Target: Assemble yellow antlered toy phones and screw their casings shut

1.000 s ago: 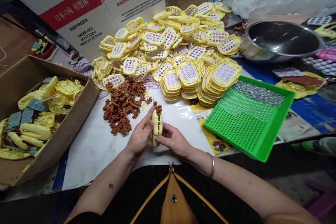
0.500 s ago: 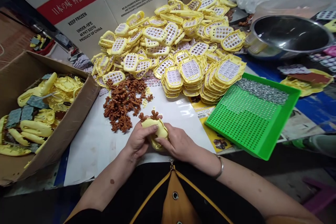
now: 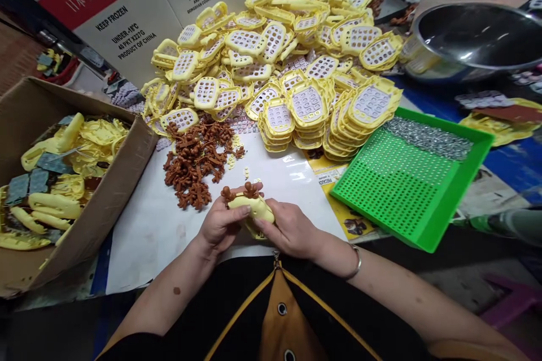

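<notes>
A pale yellow plastic toy casing (image 3: 263,211) with brown antlers (image 3: 251,190) at its top edge is held low over the white work sheet (image 3: 292,186), close to my body. My left hand (image 3: 220,223) grips its left side, the thumb lying across the front. On the other side, my right hand (image 3: 292,228) has its thumb pressed on the lower front. My fingers hide the casing's back. Beyond my left hand lies a heap of loose brown antler pieces (image 3: 192,166), with tiny yellow bits (image 3: 231,161) beside it.
Yellow casing halves with white keypads (image 3: 248,42) form a large pile, with neat stacks (image 3: 308,107) in front. A green perforated tray (image 3: 393,203) holds small metal screws (image 3: 427,138). Behind it stands a steel bowl (image 3: 478,39). An open cardboard box (image 3: 138,166) of yellow parts stands left.
The casing has tilted slightly in my hands, its top edge now showing more. Both hands keep their grip. The whole view has shifted a little.
</notes>
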The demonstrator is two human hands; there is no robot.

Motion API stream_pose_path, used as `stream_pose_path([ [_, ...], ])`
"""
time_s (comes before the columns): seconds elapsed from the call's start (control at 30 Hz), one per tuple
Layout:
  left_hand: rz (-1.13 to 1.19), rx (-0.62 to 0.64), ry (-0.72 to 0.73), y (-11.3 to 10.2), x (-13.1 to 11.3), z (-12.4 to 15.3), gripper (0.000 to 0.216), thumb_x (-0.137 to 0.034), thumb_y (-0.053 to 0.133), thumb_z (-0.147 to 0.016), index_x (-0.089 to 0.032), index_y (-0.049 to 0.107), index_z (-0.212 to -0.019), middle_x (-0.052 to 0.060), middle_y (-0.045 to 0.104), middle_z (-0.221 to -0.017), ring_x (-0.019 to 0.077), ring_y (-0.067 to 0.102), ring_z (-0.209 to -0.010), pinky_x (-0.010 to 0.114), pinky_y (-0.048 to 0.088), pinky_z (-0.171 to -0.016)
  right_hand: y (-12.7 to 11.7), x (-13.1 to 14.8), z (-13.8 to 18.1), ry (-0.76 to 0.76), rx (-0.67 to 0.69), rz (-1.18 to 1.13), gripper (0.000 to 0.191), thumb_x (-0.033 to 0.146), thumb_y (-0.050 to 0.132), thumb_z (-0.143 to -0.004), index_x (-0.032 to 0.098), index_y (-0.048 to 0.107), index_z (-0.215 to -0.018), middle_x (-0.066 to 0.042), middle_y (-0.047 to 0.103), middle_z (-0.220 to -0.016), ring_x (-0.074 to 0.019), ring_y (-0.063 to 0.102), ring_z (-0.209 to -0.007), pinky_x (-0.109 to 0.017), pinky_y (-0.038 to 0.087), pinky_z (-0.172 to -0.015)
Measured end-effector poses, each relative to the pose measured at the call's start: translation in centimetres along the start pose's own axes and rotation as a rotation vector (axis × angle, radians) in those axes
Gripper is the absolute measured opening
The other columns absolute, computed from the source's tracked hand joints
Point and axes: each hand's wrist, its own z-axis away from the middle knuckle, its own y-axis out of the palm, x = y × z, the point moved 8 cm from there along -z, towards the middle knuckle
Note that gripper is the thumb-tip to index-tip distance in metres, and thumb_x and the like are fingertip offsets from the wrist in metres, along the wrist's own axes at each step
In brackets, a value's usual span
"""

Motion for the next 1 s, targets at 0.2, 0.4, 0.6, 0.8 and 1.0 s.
stream_pose_path([
  [0.2, 0.031, -0.045, 0.058, -0.5, 0.0, 0.4, 0.045, -0.028, 0.084, -0.059, -0.014, 0.071, -0.100, 0.012, 0.072, -0.103, 0.0285, 0.066, -0.100, 0.039, 0.050, -0.092, -0.6, -0.7, -0.2, 0.109, 0.022, -0.180, 0.045, 0.056, 0.032, -0.093, 0.018, 0.054, -0.084, -0.005, 0.062, -0.074, -0.0163, 0.057, -0.065, -0.029, 0.044, -0.061],
  [0.4, 0.070, 0.024, 0.076, 0.0, 0.2, 0.4, 0.038, -0.027, 0.082, -0.062, -0.017, 0.072, -0.097, 0.011, 0.069, -0.115, 0.0267, 0.063, -0.107, 0.036, 0.049, -0.092, -1.8, 1.3, -0.4, -0.076, -0.171, -0.310, 0.030, 0.042, 0.044, -0.094, 0.016, 0.059, -0.095, -0.006, 0.064, -0.085, -0.0150, 0.060, -0.078, -0.026, 0.048, -0.070],
  [0.6, 0.079, 0.051, 0.072, 0.3, 0.3, 0.3, 0.043, -0.025, 0.084, -0.056, -0.020, 0.073, -0.097, 0.010, 0.068, -0.116, 0.0269, 0.062, -0.106, 0.037, 0.050, -0.091, -2.4, 3.5, 0.2, -0.307, -0.324, 0.194, 0.039, 0.039, 0.033, -0.097, 0.012, 0.059, -0.088, -0.008, 0.064, -0.070, -0.0175, 0.057, -0.064, -0.029, 0.044, -0.061],
  [0.8, 0.112, -0.148, -0.032, -1.0, 1.5, 0.2, 0.049, -0.026, 0.085, -0.053, -0.015, 0.072, -0.100, 0.006, 0.072, -0.089, 0.0195, 0.066, -0.087, 0.030, 0.049, -0.088, -1.1, 1.2, -0.5, -0.103, -0.095, 0.394, 0.055, 0.050, 0.023, -0.097, 0.013, 0.061, -0.085, -0.009, 0.064, -0.069, -0.0180, 0.056, -0.061, -0.029, 0.038, -0.057],
  [1.0, -0.036, -0.138, -0.047, -0.4, 0.9, 0.3, 0.045, -0.025, 0.086, -0.051, -0.012, 0.072, -0.092, 0.008, 0.072, -0.084, 0.0204, 0.066, -0.079, 0.032, 0.051, -0.079, -0.8, -0.4, 0.0, -0.019, 0.008, 0.012, 0.052, 0.052, 0.027, -0.096, 0.016, 0.060, -0.079, -0.007, 0.061, -0.072, -0.0162, 0.056, -0.065, -0.029, 0.043, -0.061],
])
